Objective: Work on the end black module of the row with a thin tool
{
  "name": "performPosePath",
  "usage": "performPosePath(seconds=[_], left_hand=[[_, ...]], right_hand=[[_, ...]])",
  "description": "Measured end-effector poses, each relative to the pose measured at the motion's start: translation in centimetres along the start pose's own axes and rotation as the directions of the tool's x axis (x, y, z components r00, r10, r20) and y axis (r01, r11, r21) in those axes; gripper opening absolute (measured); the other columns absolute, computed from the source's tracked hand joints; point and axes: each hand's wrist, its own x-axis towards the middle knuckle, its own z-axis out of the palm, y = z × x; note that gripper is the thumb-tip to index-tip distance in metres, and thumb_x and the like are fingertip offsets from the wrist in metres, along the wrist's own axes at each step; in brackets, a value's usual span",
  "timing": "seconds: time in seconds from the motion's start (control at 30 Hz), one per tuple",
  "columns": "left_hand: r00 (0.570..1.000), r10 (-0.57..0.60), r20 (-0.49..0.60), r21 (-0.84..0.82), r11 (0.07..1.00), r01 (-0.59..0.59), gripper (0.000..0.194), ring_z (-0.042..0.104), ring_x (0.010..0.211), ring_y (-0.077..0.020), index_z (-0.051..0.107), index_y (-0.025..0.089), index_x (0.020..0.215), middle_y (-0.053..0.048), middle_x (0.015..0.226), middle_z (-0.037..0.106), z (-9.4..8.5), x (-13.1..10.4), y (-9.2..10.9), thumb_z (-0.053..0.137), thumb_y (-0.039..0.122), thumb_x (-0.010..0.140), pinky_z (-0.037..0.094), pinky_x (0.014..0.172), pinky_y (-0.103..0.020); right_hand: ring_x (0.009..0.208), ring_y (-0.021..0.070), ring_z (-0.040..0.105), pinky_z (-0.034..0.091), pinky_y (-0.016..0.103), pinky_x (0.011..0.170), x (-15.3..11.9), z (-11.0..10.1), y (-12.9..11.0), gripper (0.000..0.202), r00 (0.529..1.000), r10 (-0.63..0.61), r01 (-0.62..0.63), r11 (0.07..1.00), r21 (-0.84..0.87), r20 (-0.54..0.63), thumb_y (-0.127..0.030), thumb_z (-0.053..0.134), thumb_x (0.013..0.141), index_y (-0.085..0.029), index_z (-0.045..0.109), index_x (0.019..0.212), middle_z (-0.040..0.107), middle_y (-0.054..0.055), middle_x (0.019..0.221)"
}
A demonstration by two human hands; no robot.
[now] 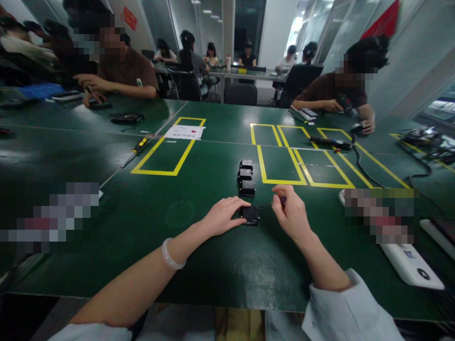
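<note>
On the green table [220, 265], a small black box-shaped part [250, 215] lies near the middle. My left hand [225, 215] grips its left side between thumb and fingers. To the right, my right hand [289, 210] is closed around a small dark-handled screwdriver [283, 201], whose thin shaft points left to the part's upper right edge. Just beyond, several similar black parts [246, 185] stand in a column, close together.
Yellow tape outlines [283, 182] mark the table. A yellow-black screwdriver [140, 145] lies left, a black electric tool [330, 143] with a cable right. White power strips [408, 265] flank my arms. Two people work across the table; others sit farther back.
</note>
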Motion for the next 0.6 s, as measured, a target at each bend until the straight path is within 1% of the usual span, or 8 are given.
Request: performPosePath(seconds=[0.1,0.2,0.33,0.43,0.5,0.6], left_hand=[[1.0,-0.001,0.003,-0.007,1.0,0.001,0.039,0.056,0.103,-0.0214,0.05,0.026,0.122,-0.003,0.112,0.06,-0.04,0.02,0.05,0.064,0.033,0.086,0.043,0.086,-0.033],[1.0,-0.004,0.005,-0.013,1.0,0.004,0.04,0.056,0.103,-0.021,0.05,0.026,0.122,-0.003,0.112,0.06,-0.09,-0.01,0.05,0.065,0.032,0.086,0.043,0.086,-0.033],[1.0,-0.009,0.006,-0.009,1.0,0.009,0.04,0.056,0.102,-0.0211,0.05,0.026,0.123,-0.003,0.112,0.059,-0.15,-0.08,0.0,0.065,0.032,0.086,0.043,0.086,-0.033],[1.0,-0.014,0.012,-0.001,1.0,0.014,0.041,0.056,0.103,-0.0213,0.05,0.026,0.123,-0.003,0.112,0.059,-0.19,-0.11,0.04,0.066,0.032,0.085,0.043,0.086,-0.033],[1.0,-0.019,0.013,0.003,1.0,0.019,0.041,0.056,0.103,-0.0213,0.05,0.026,0.122,-0.003,0.112,0.059,-0.21,-0.12,0.09,0.066,0.032,0.085,0.043,0.086,-0.033],[1.0,-0.021,0.014,-0.001,1.0,0.021,0.04,0.056,0.103,-0.0212,0.05,0.026,0.123,-0.003,0.112,0.059,-0.24,-0.11,0.13,0.065,0.033,0.086,0.043,0.086,-0.033]], right_hand=[[0.064,0.0167,0.052,0.044,0.031,0.065,0.02,-0.06,-0.09,0.016,1.0,0.002,-0.002,1.0,0.001,0.015,-0.025,0.044,0.09,-0.019,0.049,0.104,0.055,0.0,0.072],[0.068,0.0172,0.054,0.044,0.031,0.067,0.05,-0.05,0.0,0.015,1.0,0.003,-0.003,1.0,0.017,0.023,-0.03,0.045,0.092,-0.02,0.05,0.101,0.058,0.002,0.076],[0.071,0.0171,0.056,0.045,0.031,0.07,0.02,0.11,0.15,0.013,1.0,0.013,-0.013,1.0,0.024,0.01,-0.027,0.042,0.093,-0.02,0.051,0.1,0.061,0.004,0.081],[0.068,0.0171,0.055,0.045,0.031,0.067,0.04,0.1,0.11,0.015,1.0,0.005,-0.005,1.0,-0.011,0.002,-0.025,0.044,0.091,-0.019,0.05,0.103,0.058,0.002,0.076],[0.067,0.0172,0.054,0.045,0.031,0.066,0.1,0.02,0.06,0.015,1.0,-0.004,0.004,1.0,-0.028,0.004,-0.026,0.046,0.09,-0.019,0.05,0.103,0.057,0.001,0.073],[0.07,0.0175,0.057,0.046,0.031,0.068,0.18,-0.05,0.05,0.013,1.0,-0.018,0.018,1.0,-0.023,0.001,-0.03,0.047,0.091,-0.02,0.051,0.098,0.059,0.003,0.076]])
